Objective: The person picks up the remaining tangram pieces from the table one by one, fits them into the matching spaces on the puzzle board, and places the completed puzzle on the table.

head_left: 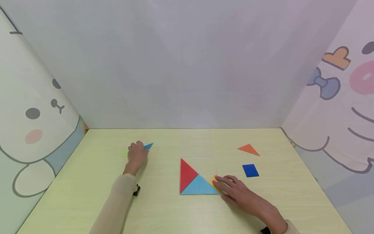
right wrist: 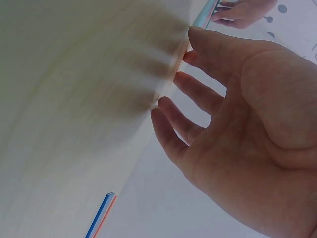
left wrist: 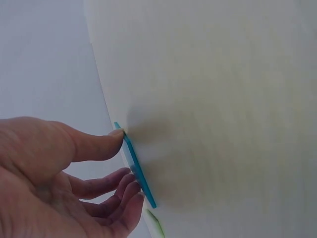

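Observation:
In the head view, my left hand (head_left: 138, 153) pinches a small blue tangram triangle (head_left: 148, 146) at the left of the table. Its thumb and fingertips meet the edges of this blue piece (left wrist: 135, 166) in the left wrist view. A light green piece (head_left: 124, 153) lies partly hidden beneath that hand. My right hand (head_left: 238, 193) rests its outstretched fingertips on a yellow piece (head_left: 213, 182), partly covered by them. That piece borders a large light blue triangle (head_left: 200, 187), which lies against a red triangle (head_left: 187, 175). Both sit in a thin, clear square outline.
Right of the outline lie an orange triangle (head_left: 249, 149) and a dark blue parallelogram-like piece (head_left: 250, 170). A grey wall (head_left: 184, 81) rises at the back edge of the pale wood table (head_left: 163, 214). Panels with cartoon drawings stand on both sides.

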The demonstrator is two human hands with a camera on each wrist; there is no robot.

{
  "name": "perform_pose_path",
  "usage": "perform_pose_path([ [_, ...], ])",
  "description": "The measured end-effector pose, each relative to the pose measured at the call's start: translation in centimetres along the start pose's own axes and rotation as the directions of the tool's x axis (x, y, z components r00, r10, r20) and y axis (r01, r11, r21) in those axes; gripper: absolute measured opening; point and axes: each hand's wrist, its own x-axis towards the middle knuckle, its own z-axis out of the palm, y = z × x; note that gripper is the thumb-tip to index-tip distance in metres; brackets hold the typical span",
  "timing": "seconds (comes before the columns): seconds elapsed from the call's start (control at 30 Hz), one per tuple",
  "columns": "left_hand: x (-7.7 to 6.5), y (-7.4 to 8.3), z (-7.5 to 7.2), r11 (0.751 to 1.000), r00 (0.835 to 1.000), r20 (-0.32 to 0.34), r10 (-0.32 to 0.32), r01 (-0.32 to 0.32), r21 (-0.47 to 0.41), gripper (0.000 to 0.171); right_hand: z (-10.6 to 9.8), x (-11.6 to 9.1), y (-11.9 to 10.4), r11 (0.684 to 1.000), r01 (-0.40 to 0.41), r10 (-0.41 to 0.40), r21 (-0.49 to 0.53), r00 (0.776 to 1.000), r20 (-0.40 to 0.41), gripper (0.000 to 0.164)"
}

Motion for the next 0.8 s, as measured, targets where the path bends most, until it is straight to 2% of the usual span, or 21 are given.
perform_pose_path([
  [0.23, 0.0, 0.0, -0.1, 1.000, 1.000, 0.013, -0.013, 0.013, -0.008, 0.035, 0.0, 0.0, -0.1, 1.000, -0.015, 0.015, 0.008, 1.000, 0.008, 0.054],
  [0.53, -0.1, -0.6, -0.1, 0.991, 1.000, 0.030, -0.008, 0.012, -0.136, 0.034, 0.0, 0.0, -0.1, 1.000, -0.024, 0.024, -0.004, 1.000, 0.009, 0.054],
  [0.8, -0.1, -1.1, -0.1, 0.980, 1.000, 0.007, 0.013, -0.011, -0.200, 0.036, 0.0, 0.0, -0.1, 1.000, -0.013, 0.013, 0.000, 1.000, 0.004, 0.054],
])
